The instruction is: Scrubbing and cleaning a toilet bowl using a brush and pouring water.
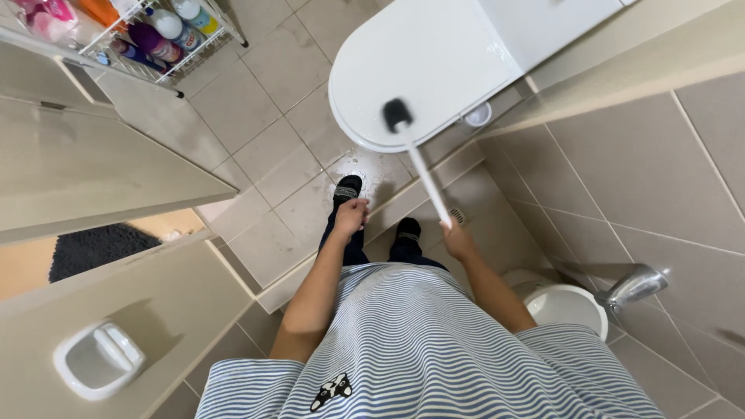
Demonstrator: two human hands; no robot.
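Obs, head view:
- Toilet tank (543,23): cut off by top edge; upper part out of frame.
- Closed toilet lid (419,62) hides bowl entirely.
- Wire rack (167,46): top-left, cropped by top edge; bottles (167,27) only partly seen, labels too small to tell.
- Brush head (397,114): dark, blurred; bristle detail n/a.
- Brush handle (429,185): near end hidden inside right hand (458,240); grip detail can't tell.
- Left hand (351,216): fingers curled, palm side hidden.
- Legs mostly hidden by striped shirt (419,341); shirt cropped at bottom edge.
- White bucket (566,306): partly behind right forearm.
- Tap (636,285): where it joins wall unclear.
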